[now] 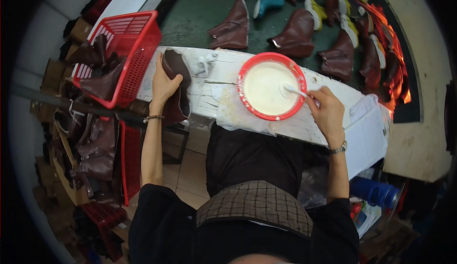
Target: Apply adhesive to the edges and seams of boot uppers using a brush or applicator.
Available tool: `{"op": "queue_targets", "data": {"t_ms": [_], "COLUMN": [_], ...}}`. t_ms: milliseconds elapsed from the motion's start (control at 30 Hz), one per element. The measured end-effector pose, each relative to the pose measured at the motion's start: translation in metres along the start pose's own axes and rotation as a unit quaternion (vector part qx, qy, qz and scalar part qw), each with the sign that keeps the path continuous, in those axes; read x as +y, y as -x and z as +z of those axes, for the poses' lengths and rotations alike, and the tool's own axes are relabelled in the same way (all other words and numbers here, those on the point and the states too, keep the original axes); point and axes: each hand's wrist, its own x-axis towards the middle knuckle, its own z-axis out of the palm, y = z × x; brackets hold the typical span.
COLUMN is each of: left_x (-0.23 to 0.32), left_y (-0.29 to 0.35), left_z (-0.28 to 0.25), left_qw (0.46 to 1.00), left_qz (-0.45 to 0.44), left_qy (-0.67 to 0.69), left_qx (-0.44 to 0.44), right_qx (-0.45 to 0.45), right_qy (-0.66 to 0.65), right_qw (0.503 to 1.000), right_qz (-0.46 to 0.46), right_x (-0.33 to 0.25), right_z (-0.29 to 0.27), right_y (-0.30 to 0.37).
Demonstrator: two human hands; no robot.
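Observation:
My left hand (164, 85) grips a dark brown leather boot upper (177, 106) at the left end of the worn white bench (209, 89), with the thumb lying over its near face. In my right hand (326, 113) is a slim white brush (296, 91). Its tip rests in creamy white liquid (262, 84), so the bristles cannot be made out. That liquid fills a red-rimmed bowl (272, 56) standing on the bench between my hands. A crumpled white wad (204, 65) lies beside the boot upper.
To the left, a red plastic basket (138, 57) holds brown boot uppers, with more boots (95, 147) below. Brown boots (296, 33) and a teal shoe last (268, 3) stand on the green surface (190, 19) beyond. An orange glow lights the far right. A blue bottle (373, 192) lies at right.

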Motion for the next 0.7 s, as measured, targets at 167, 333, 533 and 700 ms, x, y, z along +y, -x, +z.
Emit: {"op": "queue_targets", "data": {"t_ms": [167,333,533,700], "left_x": [0.078,0.161,0.19,0.19], "left_y": [0.011,0.028,0.033,0.027], "left_z": [-0.055,-0.068,-0.049,-0.06], "left_qw": [0.94,0.883,0.823,0.851], "left_qz": [-0.069,-0.118,-0.078,-0.129], "left_qy": [0.295,0.282,0.319,0.388], "left_qx": [-0.154,-0.357,-0.464,-0.33], "right_qx": [-0.025,0.035,0.031,0.069], "right_qy": [-0.144,-0.237,-0.203,-0.219], "right_qw": [0.987,0.969,0.956,0.957], "right_qz": [0.062,-0.063,-0.211,-0.176], "right_x": [0.029,-0.009,-0.044,-0.043], "right_z": [0.009,0.001,0.0,0.009], "right_y": [0.011,-0.015,-0.048,-0.035]}}
